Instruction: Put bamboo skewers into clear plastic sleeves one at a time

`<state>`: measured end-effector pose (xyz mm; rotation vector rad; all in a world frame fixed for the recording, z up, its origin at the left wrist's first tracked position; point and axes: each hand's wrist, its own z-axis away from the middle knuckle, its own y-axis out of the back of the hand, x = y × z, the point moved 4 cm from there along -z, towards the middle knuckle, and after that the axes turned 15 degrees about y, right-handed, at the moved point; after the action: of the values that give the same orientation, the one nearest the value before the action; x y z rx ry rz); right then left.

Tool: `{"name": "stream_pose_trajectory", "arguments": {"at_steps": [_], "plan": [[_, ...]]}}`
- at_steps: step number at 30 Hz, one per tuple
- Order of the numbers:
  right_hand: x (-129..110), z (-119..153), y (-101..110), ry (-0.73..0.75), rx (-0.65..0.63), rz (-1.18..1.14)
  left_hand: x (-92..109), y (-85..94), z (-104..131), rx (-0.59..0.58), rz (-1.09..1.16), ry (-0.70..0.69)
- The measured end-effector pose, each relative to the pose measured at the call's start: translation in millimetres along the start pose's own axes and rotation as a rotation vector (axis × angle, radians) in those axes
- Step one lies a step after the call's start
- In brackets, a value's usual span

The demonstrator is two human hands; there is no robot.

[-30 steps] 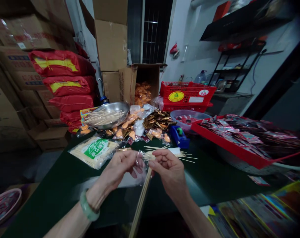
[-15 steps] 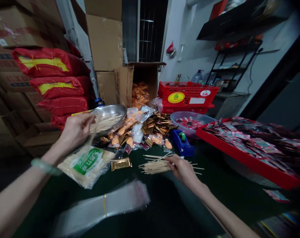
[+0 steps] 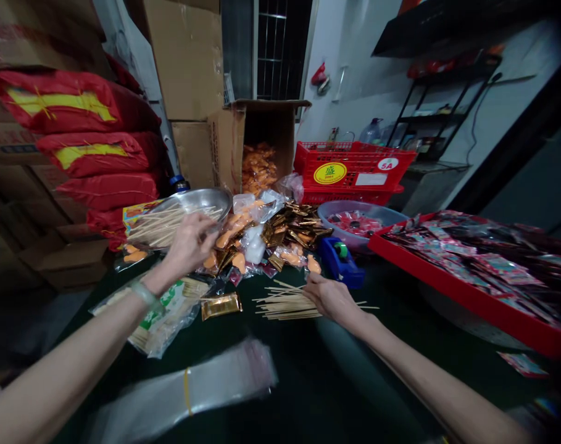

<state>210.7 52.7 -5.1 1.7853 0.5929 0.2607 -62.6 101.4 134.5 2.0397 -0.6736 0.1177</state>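
Note:
My right hand (image 3: 333,300) pinches the right part of a loose pile of thin bamboo sticks (image 3: 282,303) on the dark green table. My left hand (image 3: 191,242) is in front of the steel bowl (image 3: 225,200), its fingers curled; whatever they hold, if anything, is hidden. More bamboo sticks (image 3: 157,223) lie across the bowl. Under my left forearm is a clear pack of sticks (image 3: 157,336) with a green label, partly covered. Beside it lies a gold wrapped packet (image 3: 221,306). Closer to me is a banded stack of clear plastic sleeves (image 3: 224,377).
Orange pieces (image 3: 238,262) and gold packets (image 3: 292,228) are heaped at the back. Right of them are a blue tape dispenser (image 3: 340,265), a clear bowl of red packets (image 3: 324,216) and a red tray (image 3: 447,290). Behind stand a cardboard box (image 3: 224,148) and red basket (image 3: 377,163).
My left hand has moved right, from the bowl's left front toward the heap, uncovering sticks lying across the bowl. My right hand stays at the stick pile. The view has shifted slightly.

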Motion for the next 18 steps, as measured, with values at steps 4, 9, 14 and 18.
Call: {"name": "stream_pose_trajectory", "arguments": {"at_steps": [4, 9, 14, 18], "plan": [[-2.4, -13.7, 40.8, -0.011, 0.306, -0.119, 26.7, -29.7, 36.8, -0.187, 0.368, 0.143], [-30.4, -4.9, 92.8, -0.113, 0.544, -0.686, 75.5, -65.3, 71.2, -0.467, 0.73, 0.281], [-70.9, 24.4, 73.0, -0.124, 0.4, -1.061, 119.5, -95.1, 111.7, -0.572, 0.779, 0.102], [-73.3, 46.7, 52.5, -0.203, 0.43, -1.048, 121.5, -111.7, 137.4, -0.577, 0.665, 0.061]]}}
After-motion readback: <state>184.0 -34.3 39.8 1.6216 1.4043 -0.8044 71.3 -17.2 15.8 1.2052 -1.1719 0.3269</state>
